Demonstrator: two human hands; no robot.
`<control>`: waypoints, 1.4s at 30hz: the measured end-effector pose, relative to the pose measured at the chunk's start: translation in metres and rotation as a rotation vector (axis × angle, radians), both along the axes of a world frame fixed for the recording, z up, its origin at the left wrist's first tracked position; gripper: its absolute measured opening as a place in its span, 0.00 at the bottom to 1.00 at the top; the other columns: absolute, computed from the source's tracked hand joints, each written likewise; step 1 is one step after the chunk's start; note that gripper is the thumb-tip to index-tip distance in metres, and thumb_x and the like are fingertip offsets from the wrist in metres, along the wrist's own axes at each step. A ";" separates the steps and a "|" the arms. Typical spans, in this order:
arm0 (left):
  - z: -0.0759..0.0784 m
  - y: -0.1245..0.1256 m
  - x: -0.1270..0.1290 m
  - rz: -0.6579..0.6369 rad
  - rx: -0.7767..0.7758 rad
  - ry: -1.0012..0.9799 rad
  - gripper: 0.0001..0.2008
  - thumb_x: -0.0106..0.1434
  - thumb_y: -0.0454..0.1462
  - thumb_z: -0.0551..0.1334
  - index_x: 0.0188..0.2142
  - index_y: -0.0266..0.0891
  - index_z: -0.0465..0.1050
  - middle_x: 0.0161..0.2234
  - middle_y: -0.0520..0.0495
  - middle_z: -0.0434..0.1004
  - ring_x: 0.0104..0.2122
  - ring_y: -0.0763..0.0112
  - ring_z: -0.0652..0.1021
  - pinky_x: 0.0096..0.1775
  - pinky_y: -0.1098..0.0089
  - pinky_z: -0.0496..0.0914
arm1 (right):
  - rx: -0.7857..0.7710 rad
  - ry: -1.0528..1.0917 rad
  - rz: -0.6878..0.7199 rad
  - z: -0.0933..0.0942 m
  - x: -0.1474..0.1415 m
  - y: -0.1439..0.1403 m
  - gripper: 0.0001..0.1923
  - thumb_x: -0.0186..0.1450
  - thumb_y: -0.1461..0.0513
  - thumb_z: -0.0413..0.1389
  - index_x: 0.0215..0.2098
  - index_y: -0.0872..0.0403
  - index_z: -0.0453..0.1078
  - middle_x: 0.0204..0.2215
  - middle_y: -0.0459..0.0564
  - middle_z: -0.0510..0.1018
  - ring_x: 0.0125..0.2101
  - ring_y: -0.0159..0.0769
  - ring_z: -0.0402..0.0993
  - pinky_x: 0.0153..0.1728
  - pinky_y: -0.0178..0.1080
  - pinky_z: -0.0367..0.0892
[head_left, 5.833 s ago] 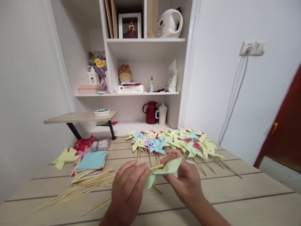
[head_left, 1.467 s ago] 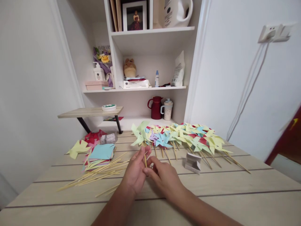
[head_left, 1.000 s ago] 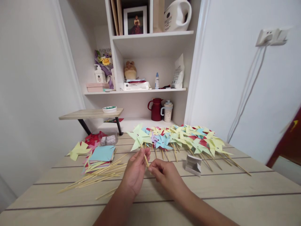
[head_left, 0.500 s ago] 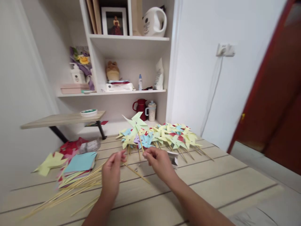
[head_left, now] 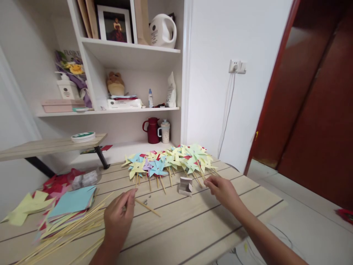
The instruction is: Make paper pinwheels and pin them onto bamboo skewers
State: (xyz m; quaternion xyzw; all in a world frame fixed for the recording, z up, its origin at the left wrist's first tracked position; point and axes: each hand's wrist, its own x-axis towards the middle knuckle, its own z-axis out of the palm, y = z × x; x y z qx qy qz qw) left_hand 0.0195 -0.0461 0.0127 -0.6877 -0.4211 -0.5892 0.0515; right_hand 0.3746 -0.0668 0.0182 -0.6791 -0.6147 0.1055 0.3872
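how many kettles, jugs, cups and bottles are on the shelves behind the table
kettle: 1
red jug: 1
cup: 1
bottles: 2, a pump bottle and a small bottle
total: 5

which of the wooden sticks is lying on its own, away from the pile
The single stick just right of the left hand, lying slantwise on the table. The other loose sticks lie bunched at the left, by the stack of paper squares.
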 end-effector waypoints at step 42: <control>-0.011 0.017 -0.008 0.070 -0.047 0.209 0.15 0.67 0.44 0.57 0.37 0.40 0.81 0.33 0.47 0.85 0.29 0.66 0.83 0.35 0.71 0.74 | 0.075 0.392 0.172 0.000 0.001 0.038 0.11 0.60 0.53 0.56 0.27 0.52 0.70 0.37 0.50 0.76 0.41 0.42 0.70 0.42 0.40 0.61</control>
